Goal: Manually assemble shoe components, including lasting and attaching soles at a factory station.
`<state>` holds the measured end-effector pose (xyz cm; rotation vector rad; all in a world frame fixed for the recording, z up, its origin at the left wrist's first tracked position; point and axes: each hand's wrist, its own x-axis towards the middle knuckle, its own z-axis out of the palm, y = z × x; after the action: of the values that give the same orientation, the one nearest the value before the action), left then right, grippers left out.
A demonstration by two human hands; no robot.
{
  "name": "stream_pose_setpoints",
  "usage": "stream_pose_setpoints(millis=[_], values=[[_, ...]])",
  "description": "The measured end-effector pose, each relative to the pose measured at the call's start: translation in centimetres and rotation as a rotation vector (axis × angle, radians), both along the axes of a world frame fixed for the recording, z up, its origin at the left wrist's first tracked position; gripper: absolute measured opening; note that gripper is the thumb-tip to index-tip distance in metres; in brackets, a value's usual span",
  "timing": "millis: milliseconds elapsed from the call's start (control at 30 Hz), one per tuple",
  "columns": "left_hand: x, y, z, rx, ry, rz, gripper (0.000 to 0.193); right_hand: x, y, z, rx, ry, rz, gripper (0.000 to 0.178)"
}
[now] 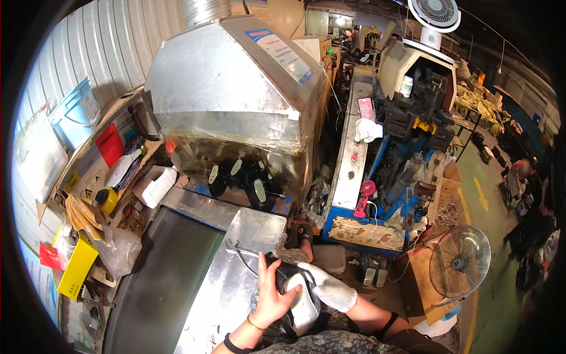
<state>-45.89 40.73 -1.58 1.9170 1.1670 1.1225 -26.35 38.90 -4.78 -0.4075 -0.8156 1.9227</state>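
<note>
In front of my body, both hands are around a black shoe with a white sole turned toward me. My left hand is bare, its thumb resting on the sole and its fingers stretched along the shoe's left side. A white glove covers my right hand, which grips the shoe from the right, with some fingers hidden. Just beyond my left fingers, a thin dark cord or strap lies on the worn metal tabletop. Several black shoes with pale soles stand beneath the metal hood farther ahead.
A dark conveyor belt runs at left under the big metal hood. Beside it, a cluttered shelf carries a yellow box and a white container. Right are a blue-framed machine, a pink handheld fan and a caged fan.
</note>
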Motion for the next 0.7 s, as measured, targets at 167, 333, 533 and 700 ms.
stream_pose_setpoints(millis=[167, 333, 533, 700], values=[[-0.1, 1.9, 0.1, -0.048, -0.084, 0.041, 0.070, -1.3, -4.5, -1.9, 0.255, -0.943, -0.299, 0.049], [0.2, 4.1, -0.5, -0.519, -0.627, -0.006, 0.065, 0.1, -1.5, 0.6, -0.022, -0.899, -0.335, 0.023], [-2.8, 0.8, -1.6, -0.569, -0.684, -0.101, 0.067, 2.0, -0.2, -1.6, -0.197, -0.477, -0.022, 0.045], [-2.4, 1.3, -0.3, -0.483, -0.578, -0.115, 0.065, -3.5, -1.1, -4.8, -0.578, -0.248, -0.150, 0.061]])
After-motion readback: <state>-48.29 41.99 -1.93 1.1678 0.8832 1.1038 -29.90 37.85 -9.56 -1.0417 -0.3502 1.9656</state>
